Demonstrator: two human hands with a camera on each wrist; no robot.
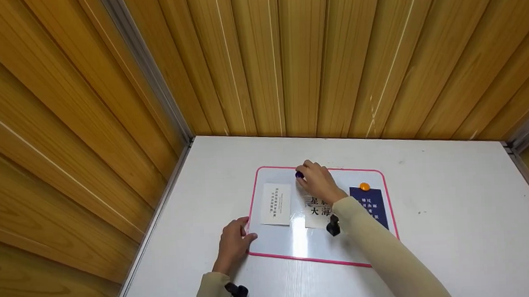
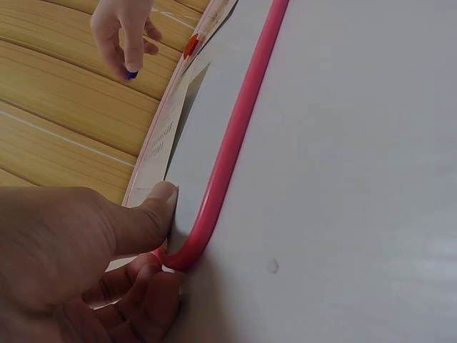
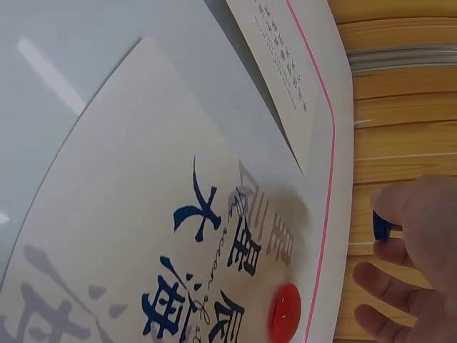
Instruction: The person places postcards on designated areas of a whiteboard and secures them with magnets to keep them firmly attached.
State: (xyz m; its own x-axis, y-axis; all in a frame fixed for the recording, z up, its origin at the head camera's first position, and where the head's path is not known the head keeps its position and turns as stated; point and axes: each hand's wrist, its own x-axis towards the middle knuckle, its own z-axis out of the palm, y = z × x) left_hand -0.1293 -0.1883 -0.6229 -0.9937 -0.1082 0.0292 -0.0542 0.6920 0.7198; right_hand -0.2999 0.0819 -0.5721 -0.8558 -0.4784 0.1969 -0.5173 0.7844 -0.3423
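My right hand (image 1: 318,182) pinches a small dark blue round magnet (image 3: 382,227) between thumb and fingers, above the top edge of a pink-rimmed whiteboard (image 1: 268,243). Below that hand is the middle card (image 1: 314,220), cream with large dark characters; a red magnet (image 3: 285,313) sits on its upper part. At the board's left edge, my left hand (image 1: 233,244) grips the rim near the lower corner, thumb on top and fingers curled at the side. The left card (image 1: 276,204) is white with small vertical text. A navy card (image 1: 368,203) with an orange magnet (image 1: 365,186) lies on the right, partly behind my right sleeve.
The board rests on a white table (image 1: 454,194). Wood-patterned panels (image 1: 301,62) rise behind the table and on its left, with a metal strip (image 1: 147,64) in the corner. Glare crosses the board's lower middle.
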